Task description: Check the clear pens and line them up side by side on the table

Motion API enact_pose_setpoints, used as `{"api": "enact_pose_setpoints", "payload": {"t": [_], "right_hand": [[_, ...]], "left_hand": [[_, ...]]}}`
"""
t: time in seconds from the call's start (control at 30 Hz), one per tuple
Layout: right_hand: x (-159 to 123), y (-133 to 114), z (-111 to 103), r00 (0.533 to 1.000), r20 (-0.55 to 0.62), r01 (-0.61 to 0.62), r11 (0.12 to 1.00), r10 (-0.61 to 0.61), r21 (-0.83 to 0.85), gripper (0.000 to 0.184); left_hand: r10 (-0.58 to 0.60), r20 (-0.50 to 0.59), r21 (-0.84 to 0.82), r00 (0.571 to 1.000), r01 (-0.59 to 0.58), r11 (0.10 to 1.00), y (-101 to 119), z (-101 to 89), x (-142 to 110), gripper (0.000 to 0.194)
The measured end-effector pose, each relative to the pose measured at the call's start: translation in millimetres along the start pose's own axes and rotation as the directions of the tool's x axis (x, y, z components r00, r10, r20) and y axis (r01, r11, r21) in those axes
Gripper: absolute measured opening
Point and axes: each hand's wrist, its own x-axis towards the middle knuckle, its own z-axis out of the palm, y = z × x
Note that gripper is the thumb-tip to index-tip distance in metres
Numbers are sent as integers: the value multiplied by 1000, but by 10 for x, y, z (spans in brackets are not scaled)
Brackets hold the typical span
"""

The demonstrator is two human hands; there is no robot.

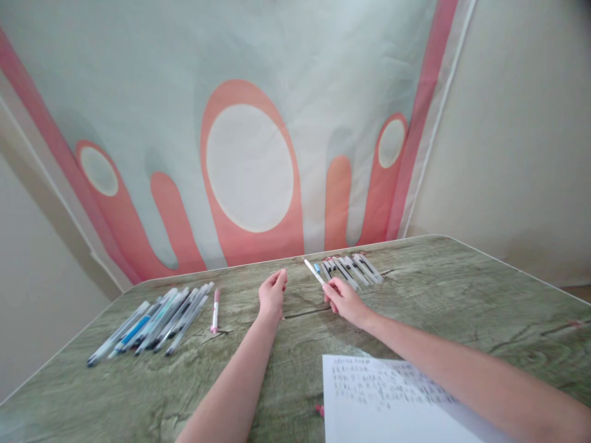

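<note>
My right hand [342, 300] pinches a slim white pen [314, 271] near its lower end. The pen slants up and to the left over the table's far part. Just beyond it lies a row of pens [353, 271], clear-barrelled with dark parts, one showing a blue piece [317, 268]. My left hand [272, 294] is raised to the left of the right hand, its fingers curled together. Whether anything is inside those fingers is hidden. Left of it, a pink-and-white marker [215, 311] lies alone beside a larger pile of pens [161, 320], among them a blue one.
A sheet of paper with handwriting [369, 418] lies at the front, partly under my right forearm. A small pink object [319, 409] sits by its left edge. The wood-patterned tabletop [157, 397] ends against a wall hanging [258, 246] with coral shapes.
</note>
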Motion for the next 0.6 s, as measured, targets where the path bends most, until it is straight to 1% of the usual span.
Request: {"api": "enact_pose_setpoints", "payload": {"t": [0.03,0.1,0.17,0.23,0.27,0.33,0.4,0.43,0.47,0.5,0.6], "right_hand": [[2,-15,-3,999,-37,11,1000,-10,29,27],[4,-45,-11,994,-108,43,996,-35,78,29],[4,-70,-19,984,-165,78,992,-60,103,30],[2,-83,-24,975,-207,101,990,-78,103,31],[1,-86,-25,971,-222,107,989,-84,97,32],[0,-84,-28,968,-234,114,990,-91,89,34],[3,-78,-33,968,-232,115,990,-93,83,34],[6,-75,-37,968,-232,114,990,-92,81,35],[10,-72,-42,969,-232,111,991,-90,78,35],[15,-70,-47,968,-234,107,992,-87,73,36],[28,-67,-62,967,-242,98,994,-83,50,40]], "left_hand": [[28,34,142,999,-32,989,1,13,-11,34],[79,142,368,987,-127,921,0,69,-33,35],[112,276,527,955,-248,813,-2,160,-47,33],[107,376,657,920,-347,669,-3,276,-48,30],[98,400,714,911,-377,590,-4,339,-44,29],[80,402,806,912,-394,442,-10,463,-30,27],[82,382,860,920,-387,333,-31,574,-12,25],[102,375,870,921,-388,305,-49,621,-2,24],[137,370,868,919,-395,300,-71,660,8,24],[184,368,855,912,-409,318,-96,692,18,23],[311,351,766,883,-462,448,-169,756,48,25]]}}
